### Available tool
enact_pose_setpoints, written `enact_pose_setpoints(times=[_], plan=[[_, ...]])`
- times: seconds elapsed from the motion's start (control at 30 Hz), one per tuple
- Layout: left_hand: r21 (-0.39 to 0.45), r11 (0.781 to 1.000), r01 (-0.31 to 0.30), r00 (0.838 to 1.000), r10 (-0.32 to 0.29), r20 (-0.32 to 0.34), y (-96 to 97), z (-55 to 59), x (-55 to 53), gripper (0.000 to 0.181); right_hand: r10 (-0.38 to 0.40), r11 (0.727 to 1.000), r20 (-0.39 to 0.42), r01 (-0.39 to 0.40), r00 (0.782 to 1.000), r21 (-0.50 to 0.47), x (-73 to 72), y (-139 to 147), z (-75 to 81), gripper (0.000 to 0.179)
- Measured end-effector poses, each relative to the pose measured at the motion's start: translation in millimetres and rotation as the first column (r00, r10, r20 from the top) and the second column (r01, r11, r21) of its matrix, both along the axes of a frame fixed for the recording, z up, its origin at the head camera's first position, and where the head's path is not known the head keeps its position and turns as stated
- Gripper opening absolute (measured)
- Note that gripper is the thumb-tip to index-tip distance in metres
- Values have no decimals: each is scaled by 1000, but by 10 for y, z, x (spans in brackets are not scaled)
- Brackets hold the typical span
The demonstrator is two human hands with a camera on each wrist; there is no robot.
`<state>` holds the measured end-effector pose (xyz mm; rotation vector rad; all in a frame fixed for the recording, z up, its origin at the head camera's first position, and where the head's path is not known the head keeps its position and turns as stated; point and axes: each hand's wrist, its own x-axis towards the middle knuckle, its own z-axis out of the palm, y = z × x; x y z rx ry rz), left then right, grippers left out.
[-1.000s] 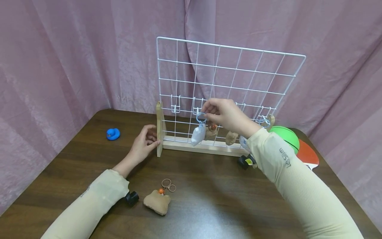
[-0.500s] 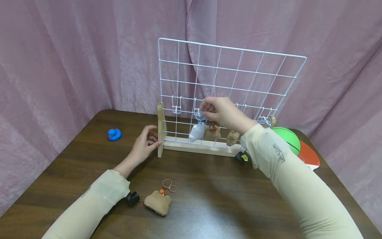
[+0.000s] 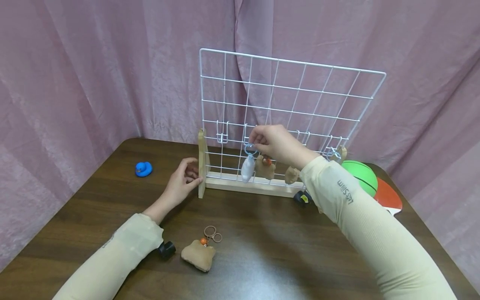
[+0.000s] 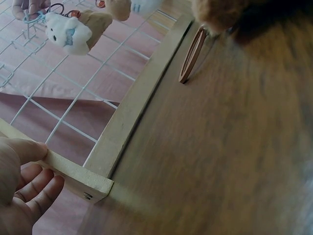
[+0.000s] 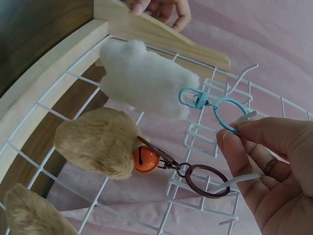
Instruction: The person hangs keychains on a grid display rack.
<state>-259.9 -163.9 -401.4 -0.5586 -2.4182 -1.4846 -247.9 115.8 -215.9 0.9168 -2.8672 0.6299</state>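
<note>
My right hand (image 3: 275, 141) pinches the light-blue ring of a white plush keychain (image 3: 247, 168) between thumb and forefinger. In the right wrist view the blue ring (image 5: 217, 117) overlaps the tip of a white wire hook (image 5: 247, 116), and the white plush hangs from its clasp. Beside it a brown plush keychain (image 5: 100, 142) with an orange bell hangs by its dark ring from another hook. My left hand (image 3: 180, 181) grips the wooden end upright (image 4: 80, 178) of the white grid rack (image 3: 300, 88), thumb on its edge, other fingers loosely curled beyond it.
Another brown plush keychain (image 3: 198, 255) lies on the table in front. A blue rubber duck (image 3: 143, 169) sits at the left. A green ball (image 3: 361, 177) and a red paddle (image 3: 388, 195) are at the right, behind my sleeve. A bare hook (image 3: 222, 137) hangs at the rack's left.
My right hand has shifted slightly left with the white keychain, its ring now at the hook; the plush has swung and turned edge-on. My left hand stays on the upright.
</note>
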Motion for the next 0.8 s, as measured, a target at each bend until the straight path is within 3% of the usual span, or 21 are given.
enact_pose_setpoints(times=[0.8], plan=[[2,1000,-10,1000,10,-5,5,-26,-17,55,12,1000,-61,-12,998,3,14,-6,30,13]])
